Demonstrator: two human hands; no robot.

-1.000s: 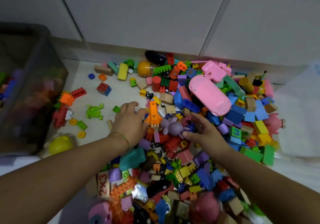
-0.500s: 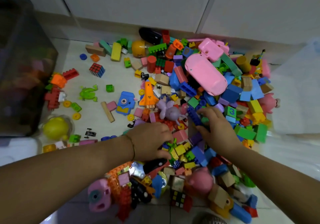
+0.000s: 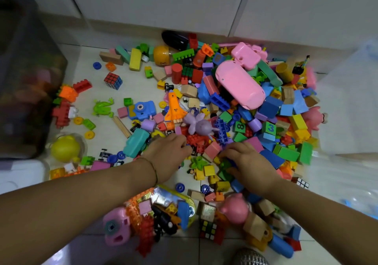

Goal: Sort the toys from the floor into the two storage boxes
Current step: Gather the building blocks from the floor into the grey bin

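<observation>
A big heap of coloured bricks and toys (image 3: pixel 266 109) covers the tiled floor. Both of my hands are down in its near middle. My left hand (image 3: pixel 167 154) lies with curled fingers on red bricks (image 3: pixel 194 142), just below a purple figure (image 3: pixel 201 124); whether it holds anything is hidden. My right hand (image 3: pixel 249 162) pinches small green and blue bricks (image 3: pixel 225 163) between thumb and fingers. A dark translucent storage box (image 3: pixel 24 80) stands at the left with toys inside. A pale clear box (image 3: pixel 347 111) stands at the right.
A pink car (image 3: pixel 239 84) tops the heap. An orange shuttle (image 3: pixel 174 109), blue camera (image 3: pixel 141 109), teal toy (image 3: pixel 136 142), green frog (image 3: pixel 103 107) and puzzle cube (image 3: pixel 113 79) lie left of it. A yellow ball (image 3: pixel 65 148) sits by the dark box. White cabinet doors (image 3: pixel 163 2) close the back.
Both hands have drawn back toward me through the heap, uncovering the blue camera and teal toy. The right hand has come down onto the small green and blue bricks.
</observation>
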